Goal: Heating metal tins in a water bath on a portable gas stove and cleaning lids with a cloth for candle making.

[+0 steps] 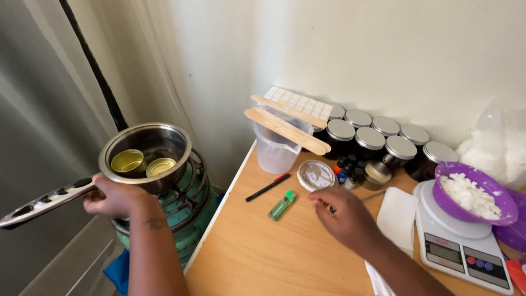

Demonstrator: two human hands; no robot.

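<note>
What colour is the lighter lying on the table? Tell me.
Translucent green lighter with a silver metal top, seen in the head view.

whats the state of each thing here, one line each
left hand: gripping the saucepan handle
saucepan: on the gas burner, two tins inside
two tins: open, yellowish contents
right hand: on the table, pinching a thin tool
plastic jug: upright, wooden sticks across its rim
black jars: lidded
purple bowl: on the scale, holding white flakes

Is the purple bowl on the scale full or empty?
Partly full: the purple bowl holds white chunks, heaped below its rim, on the scale.
</note>
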